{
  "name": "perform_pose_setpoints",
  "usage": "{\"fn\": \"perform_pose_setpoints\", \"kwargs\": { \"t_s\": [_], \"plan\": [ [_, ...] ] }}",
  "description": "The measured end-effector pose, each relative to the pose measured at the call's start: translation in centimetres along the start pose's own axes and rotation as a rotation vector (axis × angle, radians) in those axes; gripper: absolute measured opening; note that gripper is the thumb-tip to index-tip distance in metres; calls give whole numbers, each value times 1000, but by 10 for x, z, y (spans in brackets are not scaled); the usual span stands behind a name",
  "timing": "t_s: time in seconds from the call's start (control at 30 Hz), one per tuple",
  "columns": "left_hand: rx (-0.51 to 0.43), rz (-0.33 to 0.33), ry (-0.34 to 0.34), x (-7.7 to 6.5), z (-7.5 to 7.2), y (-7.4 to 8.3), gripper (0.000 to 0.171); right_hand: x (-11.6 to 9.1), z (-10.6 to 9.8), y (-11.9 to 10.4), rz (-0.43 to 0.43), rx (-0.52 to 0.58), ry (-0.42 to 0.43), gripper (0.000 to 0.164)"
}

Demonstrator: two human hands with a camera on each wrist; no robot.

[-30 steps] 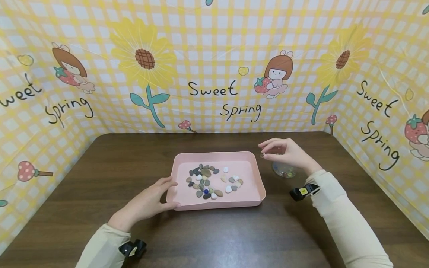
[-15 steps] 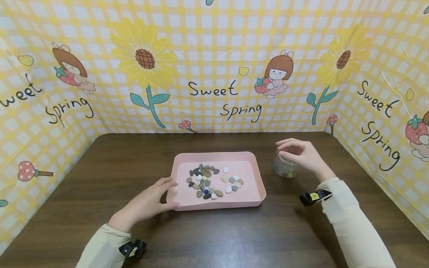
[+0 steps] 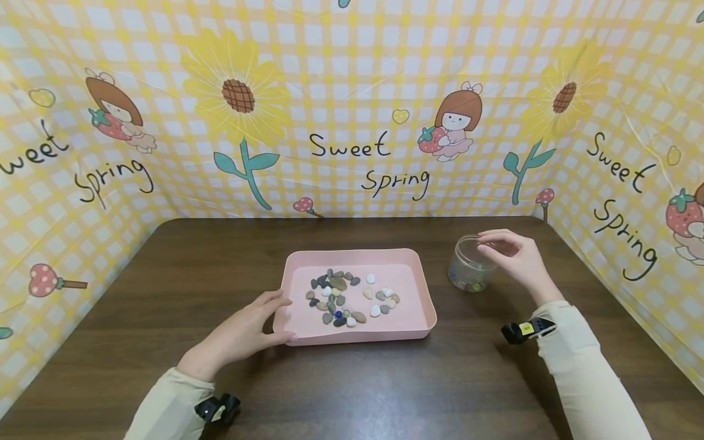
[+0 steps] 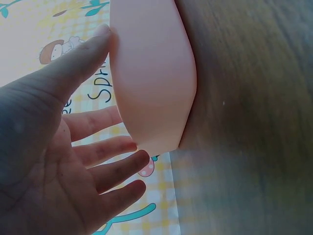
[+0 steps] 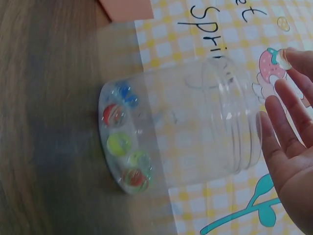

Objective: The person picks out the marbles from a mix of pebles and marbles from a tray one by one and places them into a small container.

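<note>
My left hand (image 3: pixel 242 330) rests at the left end of a pink tray (image 3: pixel 418 287), its thumb and fingers spread against the rim. Pebbles (image 3: pixel 338 283) in grey, tan, black and white lie in the tray, with a blue marble (image 3: pixel 338 315) among them. My right hand (image 3: pixel 517 260) is at the right side of the rim of a clear open jar (image 3: pixel 467 263). A small pale glassy marble (image 5: pixel 282 59) appears pinched at its fingertips; part of the grip is hidden. Several coloured marbles (image 5: pixel 119 144) lie on the jar's bottom.
The dark wooden table (image 3: pixel 352 391) carries the tray in the middle and the jar to its right. A yellow checked cloth (image 3: pixel 341 91) with printed flowers hangs around the back and sides.
My right hand has moved right, from between tray and jar, across the jar's mouth to the right side of its rim. The left hand, tray and pebbles have not moved.
</note>
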State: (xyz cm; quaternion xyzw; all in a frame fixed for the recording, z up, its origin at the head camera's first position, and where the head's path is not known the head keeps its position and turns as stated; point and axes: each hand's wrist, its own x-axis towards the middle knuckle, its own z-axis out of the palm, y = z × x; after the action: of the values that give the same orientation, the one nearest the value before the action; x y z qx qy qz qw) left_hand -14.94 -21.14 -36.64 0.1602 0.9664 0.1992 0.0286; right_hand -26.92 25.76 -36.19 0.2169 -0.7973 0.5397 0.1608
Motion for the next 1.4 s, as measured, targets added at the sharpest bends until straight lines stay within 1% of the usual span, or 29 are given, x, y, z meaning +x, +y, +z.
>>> {"fn": "perform_pose_setpoints", "kwargs": {
  "t_s": [0.17, 0.27, 0.37, 0.5, 0.6, 0.7, 0.93, 1.13, 1.23, 1.4],
  "plan": [
    [2, 2, 3, 0, 0, 0, 66, -2, -3, 5, -3, -12, 56, 25],
    [2, -2, 1, 0, 0, 0, 67, -2, -4, 5, -8, -46, 94, 23],
    [2, -3, -3, 1, -1, 0, 68, -3, -3, -2, -10, -83, 135, 21],
    [4, 1, 0, 1, -1, 0, 68, -6, -2, -14, -2, -128, 168, 21],
    [7, 6, 6, 1, -2, -1, 67, -7, -1, -18, 15, -158, 174, 20],
    [10, 9, 7, 1, -1, -1, 67, -9, -1, -17, 32, -179, 178, 20],
    [9, 4, 1, 1, -1, 0, 68, -11, -1, -11, 72, -165, 190, 22],
    [4, 11, 2, 1, -1, -1, 68, -12, -2, -11, 96, -175, 196, 23],
    [6, 8, -1, 0, -1, 0, 69, -10, -1, -15, 87, -175, 205, 22],
    [10, 6, -1, 0, -1, 0, 68, -4, 4, -31, 29, -170, 192, 20]
  ]
}}
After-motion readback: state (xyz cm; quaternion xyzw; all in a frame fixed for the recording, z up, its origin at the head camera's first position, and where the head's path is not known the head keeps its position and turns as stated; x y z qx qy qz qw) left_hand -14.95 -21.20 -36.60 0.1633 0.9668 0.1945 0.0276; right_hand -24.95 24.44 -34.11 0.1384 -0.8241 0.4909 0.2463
